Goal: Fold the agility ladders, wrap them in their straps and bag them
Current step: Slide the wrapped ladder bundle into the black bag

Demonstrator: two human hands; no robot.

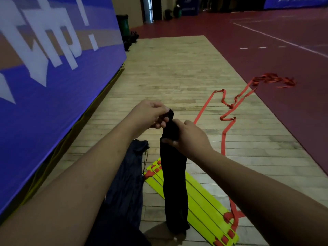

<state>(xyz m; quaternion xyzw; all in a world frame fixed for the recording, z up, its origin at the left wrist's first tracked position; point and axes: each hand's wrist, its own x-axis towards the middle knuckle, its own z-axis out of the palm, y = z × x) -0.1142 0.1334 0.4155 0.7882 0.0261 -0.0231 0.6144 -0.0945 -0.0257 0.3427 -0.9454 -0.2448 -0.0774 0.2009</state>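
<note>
- The left hand [149,114] is curled tight, thumb & fingertips pinching the very top of the black bag [174,183].
- The right hand [190,137] sits just below and right of the left hand, touching distance. Its fingers wrap round the bag's neck w/ the thumb laid across the near side.
- The black bag hangs straight down from both hands, tall & slim, and its bottom end meets the wood floor [177,68] (what's inside can't be told).
- Yellow rungs [204,201] lie flat in a stack below the right hand and forearm, partly behind the bag, w/ red fittings at both ends.
- A red strap [223,139] runs from the stack's near end past the right wrist. It zigzags away beyond the right hand to a loose heap [273,79] on the red floor [266,41], well apart from either hand.
- A second bag [127,183], dark navy, lies flat under the left forearm just left of the rungs, its drawcord showing at the open end.
- A blue banner [53,68] w/ white lettering stands along the left arm's side.
- A green bin [124,23] is far ahead of the left hand, by the banner's end.
</note>
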